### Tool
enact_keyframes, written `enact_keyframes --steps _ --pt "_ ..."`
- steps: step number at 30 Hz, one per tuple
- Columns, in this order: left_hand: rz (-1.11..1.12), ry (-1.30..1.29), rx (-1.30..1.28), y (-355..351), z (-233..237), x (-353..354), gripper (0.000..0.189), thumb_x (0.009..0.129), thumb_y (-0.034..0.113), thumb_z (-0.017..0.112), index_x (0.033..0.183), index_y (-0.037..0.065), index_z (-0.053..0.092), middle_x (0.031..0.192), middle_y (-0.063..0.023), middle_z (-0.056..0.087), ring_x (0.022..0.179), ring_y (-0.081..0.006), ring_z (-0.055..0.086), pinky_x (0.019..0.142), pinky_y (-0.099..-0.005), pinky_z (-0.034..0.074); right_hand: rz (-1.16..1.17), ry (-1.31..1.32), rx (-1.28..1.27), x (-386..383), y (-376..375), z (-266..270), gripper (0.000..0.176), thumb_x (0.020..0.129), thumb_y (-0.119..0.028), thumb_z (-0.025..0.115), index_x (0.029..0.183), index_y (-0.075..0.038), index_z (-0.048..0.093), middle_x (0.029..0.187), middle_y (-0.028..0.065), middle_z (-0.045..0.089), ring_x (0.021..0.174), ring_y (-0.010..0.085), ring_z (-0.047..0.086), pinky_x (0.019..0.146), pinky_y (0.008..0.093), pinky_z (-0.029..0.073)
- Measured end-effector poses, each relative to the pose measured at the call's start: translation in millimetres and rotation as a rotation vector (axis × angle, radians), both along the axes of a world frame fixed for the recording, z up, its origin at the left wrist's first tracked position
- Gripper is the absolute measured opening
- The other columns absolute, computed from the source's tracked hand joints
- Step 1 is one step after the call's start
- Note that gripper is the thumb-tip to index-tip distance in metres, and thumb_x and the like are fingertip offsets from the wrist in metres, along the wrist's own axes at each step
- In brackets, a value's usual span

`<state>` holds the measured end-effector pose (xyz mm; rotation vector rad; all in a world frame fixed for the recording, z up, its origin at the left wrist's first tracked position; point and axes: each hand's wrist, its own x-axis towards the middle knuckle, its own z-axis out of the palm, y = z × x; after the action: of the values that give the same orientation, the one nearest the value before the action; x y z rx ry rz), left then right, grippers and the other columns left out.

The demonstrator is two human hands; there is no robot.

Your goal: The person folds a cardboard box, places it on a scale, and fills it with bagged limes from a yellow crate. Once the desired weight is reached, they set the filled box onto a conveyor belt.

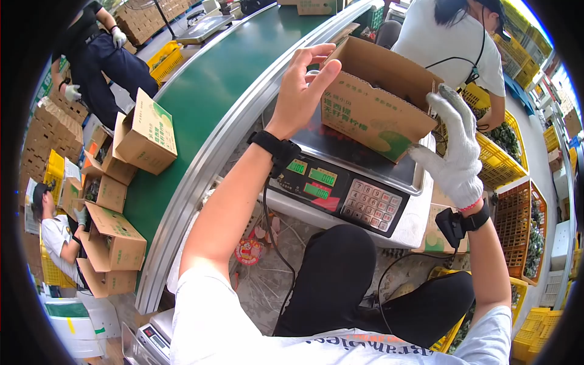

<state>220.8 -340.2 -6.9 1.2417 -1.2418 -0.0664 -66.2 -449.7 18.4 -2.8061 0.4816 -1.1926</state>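
Note:
An open cardboard box [371, 112] with green print rests on the metal plate of a digital scale [340, 191], whose green displays are lit. My bare left hand [307, 85] is at the box's left end, fingers apart, with the thumb near its edge. At the right end is my right hand [451, 146] in a white glove, fingers spread along the box's corner. Whether either hand presses on the cardboard is hard to tell. The inside of the box is dark and its contents cannot be made out.
Left of the scale runs a green conveyor [225, 79] with a metal rail [201, 155]. Several cardboard boxes [149, 137] stand at its far side. Co-workers are at the upper left, left and upper right. Yellow crates [483, 164] and a brown crate [514, 231] stand at right.

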Motion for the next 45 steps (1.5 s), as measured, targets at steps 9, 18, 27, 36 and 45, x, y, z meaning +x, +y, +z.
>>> enact_keyframes --steps 9,18,27,36,45 --pt "0.076 -0.324 0.009 31 11 -22 0.032 0.087 0.034 0.08 0.105 0.011 0.067 0.107 -0.0047 0.059 0.097 -0.0162 0.062 0.072 -0.0285 0.055 0.216 -0.049 0.188 -14 -23 12 0.045 0.07 -0.002 0.078 0.11 -0.007 0.06 0.133 0.0164 0.056 0.118 0.0345 0.059 0.099 0.0386 0.049" --pt "0.072 -0.278 0.074 33 -2 -19 0.037 0.087 0.028 0.08 0.113 0.011 0.06 0.113 -0.0057 0.06 0.1 -0.0185 0.062 0.068 -0.0281 0.055 0.443 0.357 -0.185 25 -41 93 0.019 0.099 -0.015 0.061 0.108 0.001 0.068 0.105 0.0129 0.068 0.095 0.029 0.067 0.09 0.0364 0.053" --pt "0.102 -0.235 0.113 10 -13 -7 0.042 0.085 0.029 0.082 0.117 0.012 0.06 0.114 -0.0054 0.06 0.097 -0.0185 0.064 0.066 -0.0283 0.056 0.543 1.019 -0.113 154 -86 39 0.041 0.092 -0.02 0.058 0.133 -0.025 0.063 0.099 0.0125 0.073 0.092 0.0327 0.071 0.078 0.0413 0.057" --pt "0.073 -0.199 0.124 18 -11 -25 0.046 0.082 0.028 0.084 0.119 0.014 0.06 0.113 -0.0052 0.059 0.092 -0.0177 0.064 0.063 -0.0284 0.057 0.113 1.349 -0.469 143 -53 57 0.032 0.092 -0.02 0.064 0.123 -0.014 0.068 0.102 0.0114 0.073 0.085 0.0296 0.07 0.072 0.0378 0.057" --pt "0.077 -0.266 0.136 24 -13 -27 0.054 0.08 0.026 0.086 0.125 0.015 0.057 0.123 -0.0037 0.061 0.103 -0.0176 0.063 0.067 -0.0272 0.058 0.334 1.148 0.235 151 -51 56 0.029 0.087 -0.018 0.066 0.115 -0.01 0.07 0.097 0.0121 0.072 0.081 0.028 0.066 0.071 0.0367 0.054"
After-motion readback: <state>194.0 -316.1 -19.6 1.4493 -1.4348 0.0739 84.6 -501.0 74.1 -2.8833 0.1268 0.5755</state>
